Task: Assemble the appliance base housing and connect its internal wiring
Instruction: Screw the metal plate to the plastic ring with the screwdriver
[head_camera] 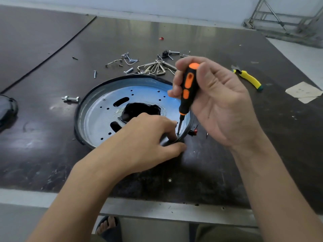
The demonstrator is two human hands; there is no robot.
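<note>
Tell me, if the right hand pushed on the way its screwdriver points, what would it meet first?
The right hand grips a black-and-orange screwdriver pointing down; first in line is a small silver screw at the rim of the round metal plate. The tip probably touches it already.

A workshop. A scuffed dark desk [52, 110] carries loose screws [128, 70], a bunch of hex keys [153, 68] and a yellow knife [248, 78]. A bare metal frame [274, 14] stands on the floor beyond, by a pale wall [157, 4].
</note>
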